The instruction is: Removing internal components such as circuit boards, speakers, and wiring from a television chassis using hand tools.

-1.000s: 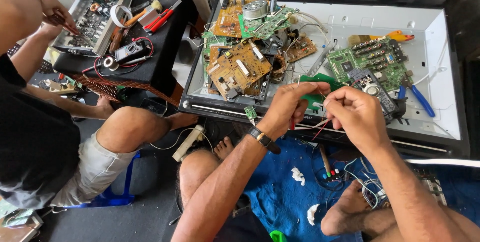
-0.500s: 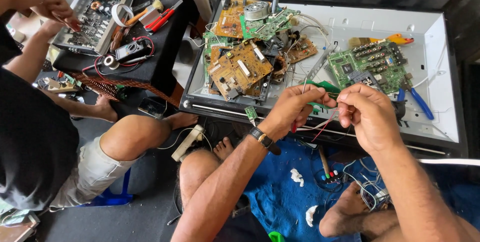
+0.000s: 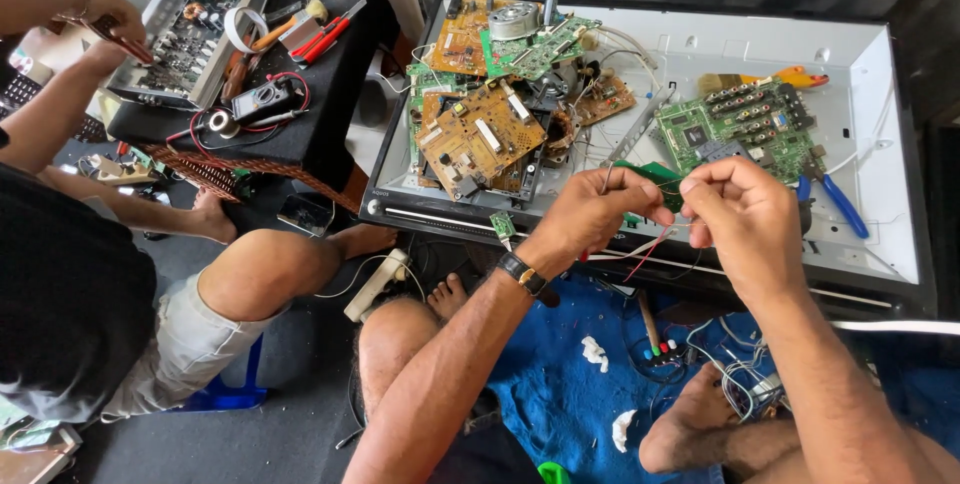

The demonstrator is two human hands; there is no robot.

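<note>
since a moment ago the two hands are sitting a little closer together and a bit higher over the tray edge, and the other person's hand at the far left is resting on the metal box again. the left hand [image 3: 600, 212] is pinching something thin between thumb and finger, and the right hand [image 3: 742, 216] is pinching the other end, so both are closed on the thin wires [image 3: 655, 244]. a red wire and a pale wire are hanging down from between the hands, just in front of the white tray [image 3: 880, 144]. it is too small to tell if the ends are joined yet. to do this well, the fingers should be holding close to the wire tips, keeping the ends lined up, and pulling gently so nothing snaps. a small green part [image 3: 655, 179] is sitting right behind the left thumb. farther back, the green circuit board [image 3: 740, 129] and the pile of brown boards [image 3: 480, 139] are lying in the tray, and blue-handled pliers [image 3: 835, 199] are lying near the right hand. the other person's hand [image 3: 105, 19] is working on a metal box [image 3: 185, 39] on the black table.
</note>
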